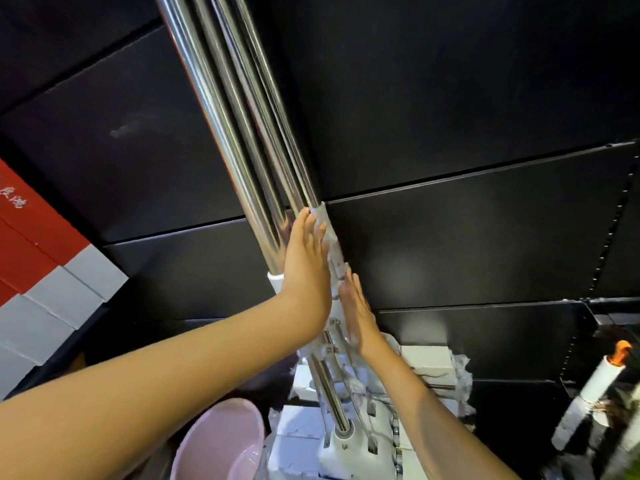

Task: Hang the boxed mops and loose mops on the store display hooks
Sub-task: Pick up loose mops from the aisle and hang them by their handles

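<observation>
I am pressing my left hand (306, 268) flat against the left side of the mops (242, 150). Its fingers (311, 230) are lying straight and together, pointing up along the poles (214, 98), and they are curling around nothing.

I am setting my right hand (358, 310) flat against the opposite side, slightly lower. Its fingers (350, 289) are also lying straight, touching the white fitting (334, 247). Neither hand is gripping. The two palms are facing each other, with the bundle between them.

The mops are running as one tight bundle of chrome poles from the top edge, left of centre, down to the bottom centre. Their upper ends are lying outside the view, so I cannot tell whether they are hanging from anything. Their white heads (349, 441), partly wrapped in clear film, are sitting below my wrists.

Black panels (485, 237) are standing behind the bundle. Red and grey boxes (38, 244) are showing at the left edge. A pink basin (221, 441) is sitting just left of the heads, under my left forearm. A white roll (595, 381) is leaning at the lower right, well apart from the mops.
</observation>
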Demonstrator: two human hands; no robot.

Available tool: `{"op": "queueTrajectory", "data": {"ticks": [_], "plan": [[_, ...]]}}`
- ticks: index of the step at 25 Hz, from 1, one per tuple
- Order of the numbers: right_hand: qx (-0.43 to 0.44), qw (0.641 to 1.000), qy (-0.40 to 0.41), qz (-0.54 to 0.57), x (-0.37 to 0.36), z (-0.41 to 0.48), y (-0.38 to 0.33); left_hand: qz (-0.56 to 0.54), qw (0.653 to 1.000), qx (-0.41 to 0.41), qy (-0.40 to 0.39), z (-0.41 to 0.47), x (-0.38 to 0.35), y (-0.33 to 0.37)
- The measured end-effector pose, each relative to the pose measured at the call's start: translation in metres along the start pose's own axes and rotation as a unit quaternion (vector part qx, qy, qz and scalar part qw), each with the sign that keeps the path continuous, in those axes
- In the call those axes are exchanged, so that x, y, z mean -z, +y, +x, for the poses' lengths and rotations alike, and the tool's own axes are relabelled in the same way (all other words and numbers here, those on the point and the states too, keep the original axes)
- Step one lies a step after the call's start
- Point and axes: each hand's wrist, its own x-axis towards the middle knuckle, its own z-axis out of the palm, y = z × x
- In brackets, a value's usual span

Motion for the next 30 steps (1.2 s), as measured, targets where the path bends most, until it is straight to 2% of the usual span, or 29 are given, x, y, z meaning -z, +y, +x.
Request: {"op": "queueTrajectory", "data": {"ticks": [3,6,9,11,15,17,19,20,22,24,26,30], "plan": [[-0.031,0.998,0.042,0.036,-0.004,-0.003,-0.002,-0.009,1.0,0.022,-0.004,0.001,-0.005,0.001],[-0.057,0.998,0.03,0.027,-0.008,-0.006,0.001,-0.026,0.999,0.026,0.025,-0.002,-0.009,0.002],[-0.025,0.996,0.049,0.071,-0.007,0.0,-0.001,-0.061,0.996,0.018,0.063,-0.005,-0.01,-0.002],[0.007,0.994,0.057,0.092,0.002,0.013,-0.008,-0.079,0.991,0.011,0.109,-0.014,-0.014,-0.003],[0.021,0.993,-0.014,0.114,0.011,0.038,-0.028,-0.166,0.957,0.025,0.237,-0.037,-0.032,-0.005],[0.034,0.992,-0.034,0.113,0.012,0.043,-0.027,-0.237,0.913,0.061,0.327,-0.046,-0.044,-0.002],[0.047,0.991,-0.041,0.116,0.014,0.044,-0.027,-0.324,0.859,0.134,0.372,-0.052,-0.053,0.005],[0.051,0.991,-0.041,0.119,0.015,0.045,-0.027,-0.381,0.828,0.181,0.37,-0.053,-0.055,0.008],[0.051,0.991,-0.033,0.122,0.015,0.046,-0.03,-0.518,0.739,0.249,0.351,-0.051,-0.055,0.011],[0.05,0.991,-0.022,0.123,0.011,0.046,-0.033,-0.616,0.658,0.255,0.349,-0.047,-0.054,0.011],[0.044,0.992,-0.022,0.12,0.006,0.044,-0.028,-0.65,0.626,0.235,0.362,-0.043,-0.052,0.014],[0.042,0.993,-0.02,0.113,0.001,0.038,-0.028,-0.677,0.591,0.209,0.386,-0.043,-0.047,0.016]]}}
